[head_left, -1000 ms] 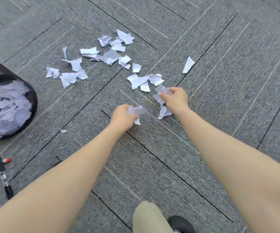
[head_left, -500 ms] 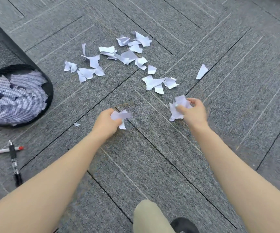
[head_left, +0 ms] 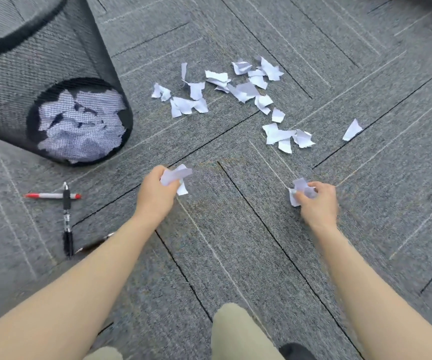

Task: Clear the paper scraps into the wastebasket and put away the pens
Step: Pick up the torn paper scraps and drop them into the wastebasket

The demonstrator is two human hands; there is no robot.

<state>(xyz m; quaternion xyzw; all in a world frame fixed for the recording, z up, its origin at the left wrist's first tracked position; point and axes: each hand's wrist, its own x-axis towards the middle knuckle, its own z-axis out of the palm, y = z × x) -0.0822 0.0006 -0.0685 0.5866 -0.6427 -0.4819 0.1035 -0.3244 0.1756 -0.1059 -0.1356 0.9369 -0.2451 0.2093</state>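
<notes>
My left hand (head_left: 156,193) grips a bunch of white paper scraps (head_left: 176,175) above the grey carpet. My right hand (head_left: 317,201) holds another crumpled bunch of scraps (head_left: 299,189), apart from the left. Several torn white scraps (head_left: 238,92) lie scattered on the carpet beyond both hands, with one lone scrap (head_left: 352,129) at the right. A black mesh wastebasket (head_left: 17,74) stands at the upper left; white paper shows through its mesh. A red-and-white pen (head_left: 51,195) and a black pen (head_left: 67,219) lie crossed at the left. A third dark pen (head_left: 94,244) is partly hidden by my left forearm.
Grey carpet tiles with dark seams cover the floor. My knee in khaki trousers (head_left: 235,333) and a black shoe (head_left: 296,352) show at the bottom edge.
Both hands have pulled back from the scrap pile with paper in them. The view has shifted so the wastebasket and pens sit closer to the centre, and a third pen has come into sight.
</notes>
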